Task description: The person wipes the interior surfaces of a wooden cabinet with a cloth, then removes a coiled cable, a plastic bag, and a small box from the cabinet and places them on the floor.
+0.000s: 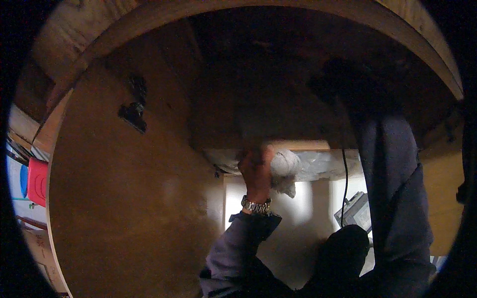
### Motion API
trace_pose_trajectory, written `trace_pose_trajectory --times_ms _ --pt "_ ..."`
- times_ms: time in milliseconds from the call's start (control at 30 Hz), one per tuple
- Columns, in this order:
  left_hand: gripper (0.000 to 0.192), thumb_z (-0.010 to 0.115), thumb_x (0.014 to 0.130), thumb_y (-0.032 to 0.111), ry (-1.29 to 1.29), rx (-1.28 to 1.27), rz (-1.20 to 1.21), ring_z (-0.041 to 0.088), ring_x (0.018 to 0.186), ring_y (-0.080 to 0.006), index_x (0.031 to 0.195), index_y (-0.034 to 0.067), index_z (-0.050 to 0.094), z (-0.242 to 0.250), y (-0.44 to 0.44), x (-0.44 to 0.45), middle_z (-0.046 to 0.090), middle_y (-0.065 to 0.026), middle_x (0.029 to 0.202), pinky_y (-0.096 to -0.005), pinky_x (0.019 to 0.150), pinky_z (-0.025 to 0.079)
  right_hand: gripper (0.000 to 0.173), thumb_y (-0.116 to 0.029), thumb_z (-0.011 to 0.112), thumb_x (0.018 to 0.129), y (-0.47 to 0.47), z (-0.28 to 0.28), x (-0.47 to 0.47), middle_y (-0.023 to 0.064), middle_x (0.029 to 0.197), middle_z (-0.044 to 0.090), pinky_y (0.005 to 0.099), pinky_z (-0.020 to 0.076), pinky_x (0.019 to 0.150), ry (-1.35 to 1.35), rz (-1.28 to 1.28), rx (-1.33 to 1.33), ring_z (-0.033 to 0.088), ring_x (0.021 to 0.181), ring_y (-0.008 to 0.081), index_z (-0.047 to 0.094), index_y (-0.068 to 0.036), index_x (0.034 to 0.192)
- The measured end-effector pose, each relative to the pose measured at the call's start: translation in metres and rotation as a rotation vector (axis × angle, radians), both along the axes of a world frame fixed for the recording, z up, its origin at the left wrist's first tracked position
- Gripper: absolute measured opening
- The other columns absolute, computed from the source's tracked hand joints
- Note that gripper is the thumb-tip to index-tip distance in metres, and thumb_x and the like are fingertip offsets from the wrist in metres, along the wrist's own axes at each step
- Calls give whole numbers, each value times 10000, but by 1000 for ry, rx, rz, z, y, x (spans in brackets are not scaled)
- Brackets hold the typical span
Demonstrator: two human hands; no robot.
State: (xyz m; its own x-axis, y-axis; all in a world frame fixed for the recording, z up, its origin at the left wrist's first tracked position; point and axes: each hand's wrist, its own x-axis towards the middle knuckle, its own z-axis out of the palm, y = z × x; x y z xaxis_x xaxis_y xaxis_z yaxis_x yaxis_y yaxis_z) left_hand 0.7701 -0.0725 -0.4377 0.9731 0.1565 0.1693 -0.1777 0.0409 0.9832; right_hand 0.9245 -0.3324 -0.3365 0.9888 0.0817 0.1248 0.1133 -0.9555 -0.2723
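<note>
My left hand [257, 164], with a metal-banded wristwatch [255, 205] on its wrist, reaches into the opening of a dark wooden cabinet. Right beside its fingers is a whitish rounded bundle [286, 164], perhaps cloth; whether the hand grips it cannot be told. Clear plastic film [324, 164] lies to the right of the bundle. My right sleeve [391, 167] stretches up into the dark interior, where the right hand is lost in shadow. A thin black cable [345, 178] hangs beside that sleeve.
An open wooden door [130, 208] with a dark hinge [134, 115] stands at the left. A curved-looking wooden edge [261, 4] runs overhead. Below right sits a grey boxy device [356, 212]. Beyond the door are a red plastic container [37, 182] and a cardboard box [41, 247].
</note>
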Motion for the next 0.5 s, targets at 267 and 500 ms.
trace_pose_trajectory --times_ms 267,500 --pt "151 724 856 176 42 -295 -32 572 828 -96 922 51 669 1 -2 -6 665 7 914 -280 754 469 120 -141 582 890 48 -12 49 94 726 621 389 511 607 -57 86 17 604 678 240 633 -35 872" --pt "141 740 830 204 -95 -191 31 519 710 -86 787 103 651 0 -2 -2 600 51 765 -286 632 414 91 -125 591 862 57 -4 33 101 712 623 410 516 591 -83 162 -10 615 669 264 627 -44 845"
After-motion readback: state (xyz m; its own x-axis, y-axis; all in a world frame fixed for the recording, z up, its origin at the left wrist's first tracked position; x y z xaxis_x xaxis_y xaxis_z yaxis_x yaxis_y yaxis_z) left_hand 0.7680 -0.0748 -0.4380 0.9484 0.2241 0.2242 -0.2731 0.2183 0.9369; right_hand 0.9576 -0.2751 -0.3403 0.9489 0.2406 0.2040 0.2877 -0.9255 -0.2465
